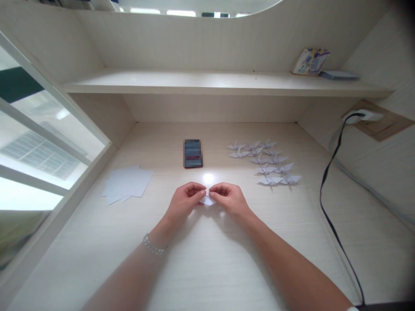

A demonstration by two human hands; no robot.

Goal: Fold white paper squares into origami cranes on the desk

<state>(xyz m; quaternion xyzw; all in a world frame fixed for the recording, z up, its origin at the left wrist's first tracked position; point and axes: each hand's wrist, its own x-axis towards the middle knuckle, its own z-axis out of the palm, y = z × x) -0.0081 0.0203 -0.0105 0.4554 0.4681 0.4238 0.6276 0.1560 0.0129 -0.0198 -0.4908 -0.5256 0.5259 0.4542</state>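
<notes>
A small piece of folded white paper [208, 201] is held between my two hands, low over the desk. My left hand [188, 196] pinches its left side between thumb and fingers, and a chain bracelet circles that wrist. On the right side, my right hand [229, 196] grips the paper the same way. Fingers cover much of the paper, so its exact fold is hidden. Several folded paper cranes [268, 169] stand grouped to the right, beyond my right hand. Off to the left lies a loose stack of white paper sheets [129, 183].
Beyond my hands lies a phone [193, 153] with a blurred screen. A black cable [321, 190] runs from a wall socket [378, 121] down the desk's right side. Above the desk's back, a shelf [194, 82] carries a small patterned box [310, 61]. A window [42, 134] borders the left.
</notes>
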